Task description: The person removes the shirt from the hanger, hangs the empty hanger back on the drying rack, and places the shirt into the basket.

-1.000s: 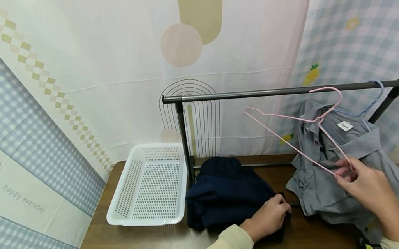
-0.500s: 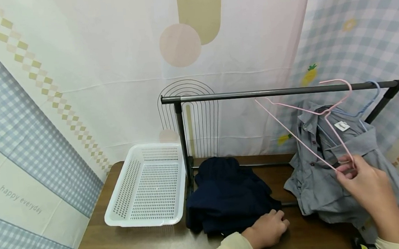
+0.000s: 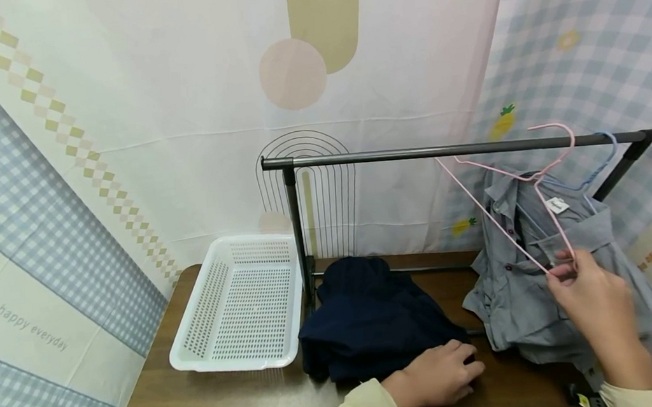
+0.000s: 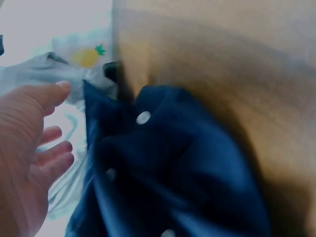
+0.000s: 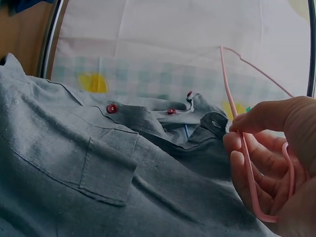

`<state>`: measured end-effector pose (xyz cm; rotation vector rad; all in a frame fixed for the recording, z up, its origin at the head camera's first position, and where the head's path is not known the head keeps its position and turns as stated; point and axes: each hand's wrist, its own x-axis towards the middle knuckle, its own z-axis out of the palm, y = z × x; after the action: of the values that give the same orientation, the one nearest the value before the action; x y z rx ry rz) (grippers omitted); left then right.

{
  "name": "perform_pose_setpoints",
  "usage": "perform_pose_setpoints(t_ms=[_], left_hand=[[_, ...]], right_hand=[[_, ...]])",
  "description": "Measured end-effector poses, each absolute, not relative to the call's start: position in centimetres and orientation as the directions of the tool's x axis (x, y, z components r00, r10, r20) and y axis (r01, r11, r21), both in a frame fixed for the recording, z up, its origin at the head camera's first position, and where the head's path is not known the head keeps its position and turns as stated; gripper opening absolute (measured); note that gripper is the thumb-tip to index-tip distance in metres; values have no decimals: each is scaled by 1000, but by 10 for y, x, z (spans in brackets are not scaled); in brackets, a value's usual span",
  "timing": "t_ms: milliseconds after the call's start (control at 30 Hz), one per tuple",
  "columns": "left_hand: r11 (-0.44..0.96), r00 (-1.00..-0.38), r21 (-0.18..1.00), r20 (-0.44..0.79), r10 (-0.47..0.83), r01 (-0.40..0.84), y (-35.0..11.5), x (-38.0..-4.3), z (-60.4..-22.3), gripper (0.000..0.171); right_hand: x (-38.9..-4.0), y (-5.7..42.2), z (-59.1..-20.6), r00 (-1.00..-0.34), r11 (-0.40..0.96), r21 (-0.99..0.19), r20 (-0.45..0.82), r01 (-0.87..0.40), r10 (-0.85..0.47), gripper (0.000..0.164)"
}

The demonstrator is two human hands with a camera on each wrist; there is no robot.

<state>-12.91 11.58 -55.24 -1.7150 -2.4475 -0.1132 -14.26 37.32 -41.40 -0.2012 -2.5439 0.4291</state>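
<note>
A pink wire clothes hanger [image 3: 490,216] is gripped at one lower corner by my right hand [image 3: 594,297], which curls round it in the right wrist view. Its hook overlaps the rail in the head view. My left hand [image 3: 439,373] lies at the near right edge of a crumpled navy garment [image 3: 382,327]. The left wrist view shows white buttons [image 4: 143,117] on that garment, and the left hand's fingers stand apart from the cloth, holding nothing. Beyond the right hand a grey shirt [image 3: 541,314] with dark red buttons hangs on a blue hanger [image 3: 599,166].
The black garment rack's rail [image 3: 391,155] runs across the wooden table [image 3: 221,403]. A white perforated basket [image 3: 232,366] stands left of the rack's post [image 3: 297,218]. A patterned curtain [image 3: 190,80] hangs behind. A black and yellow item [image 3: 584,399] lies at the lower right.
The right hand has brought the pink hanger rightward, its hook rising toward the rail. The left hand has let go of the navy garment's corner and shifted slightly toward me.
</note>
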Motion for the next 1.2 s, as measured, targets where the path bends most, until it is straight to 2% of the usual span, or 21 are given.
perform_pose_setpoints(t_ms=[200,500,633,867,1100,1200], left_hand=[[344,-310,-59,315,897,937,98,-135,-532,45],[433,-358,-90,424,832,897,62,-145,-488,49],[486,-400,-88,451,798,870,42,-148,-471,51],[594,-485,-85,490,724,800,5,-157,-448,59],[680,-580,-5,517,630,733,-28,-166,-436,60],[710,-615,17,516,597,704,-39,-168,-438,60]], right_hand=[[-141,370,-417,-833,933,-351,490,83,258,32],[-138,366,-420,-843,925,-360,453,126,291,31],[-137,366,-419,-873,918,-363,383,158,302,31],[-136,364,-417,-886,907,-358,314,222,341,33],[-132,365,-413,-898,902,-337,251,269,361,38],[-129,365,-411,-903,918,-304,264,257,340,47]])
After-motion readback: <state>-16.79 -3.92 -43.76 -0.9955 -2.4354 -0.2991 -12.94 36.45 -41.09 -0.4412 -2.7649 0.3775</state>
